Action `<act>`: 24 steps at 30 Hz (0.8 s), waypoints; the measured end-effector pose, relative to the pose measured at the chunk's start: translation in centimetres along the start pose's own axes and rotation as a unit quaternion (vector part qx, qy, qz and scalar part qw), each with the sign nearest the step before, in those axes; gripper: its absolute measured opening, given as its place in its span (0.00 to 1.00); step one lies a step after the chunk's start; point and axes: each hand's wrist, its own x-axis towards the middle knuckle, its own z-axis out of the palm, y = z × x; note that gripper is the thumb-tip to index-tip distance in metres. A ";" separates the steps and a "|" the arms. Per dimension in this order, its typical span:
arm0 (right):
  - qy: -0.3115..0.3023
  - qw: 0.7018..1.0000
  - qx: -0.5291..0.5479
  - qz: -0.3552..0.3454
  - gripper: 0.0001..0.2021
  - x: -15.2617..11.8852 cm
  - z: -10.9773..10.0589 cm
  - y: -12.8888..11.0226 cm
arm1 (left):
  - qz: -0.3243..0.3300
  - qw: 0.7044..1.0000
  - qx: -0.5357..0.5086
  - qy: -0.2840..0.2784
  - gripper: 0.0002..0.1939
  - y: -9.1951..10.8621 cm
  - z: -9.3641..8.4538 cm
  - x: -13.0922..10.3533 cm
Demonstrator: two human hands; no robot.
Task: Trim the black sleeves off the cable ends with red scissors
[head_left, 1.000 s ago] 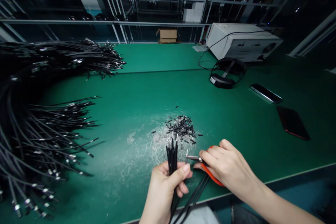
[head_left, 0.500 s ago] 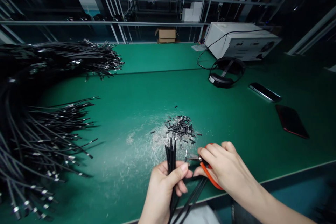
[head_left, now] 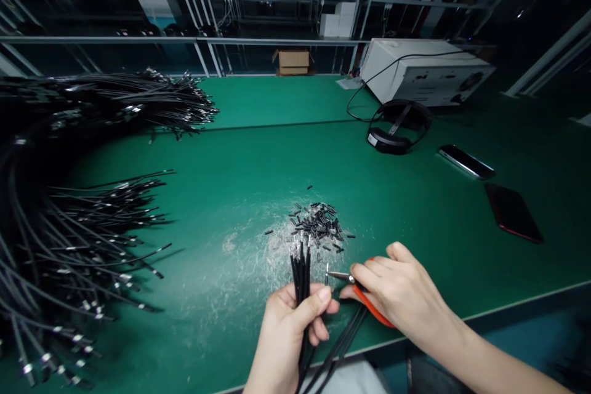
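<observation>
My left hand [head_left: 295,320] is closed round several black cables [head_left: 301,271], their stripped ends pointing up and away from me. One cable end [head_left: 327,276] stands apart, pinched between thumb and fingertips. My right hand [head_left: 392,286] grips orange-handled scissors or snips [head_left: 369,303]; the exact kind is partly hidden by my fingers. Their metal blades [head_left: 339,275] reach left to the single cable's tip and look closed there. Just beyond the cables lies a pile of short black cut-off sleeves [head_left: 318,221] among pale, hair-like strands [head_left: 277,246].
Large bundles of black cables [head_left: 92,228] fill the left side of the green table [head_left: 258,160]. A black headband device [head_left: 392,135], a phone [head_left: 466,162], a dark red-edged slab [head_left: 513,212] and a white machine [head_left: 425,74] stand on the right. Shelving [head_left: 258,42] runs behind.
The blades have gone from slightly parted to closed at the single cable's tip, and the handles are squeezed nearer together. My left hand and its cables stay where they were.
</observation>
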 end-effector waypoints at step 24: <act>0.067 0.919 0.195 0.336 0.11 -5.3 -0.5 -0.8 | 0.052 0.995 -0.078 0.021 0.09 0.7 0.6 -0.5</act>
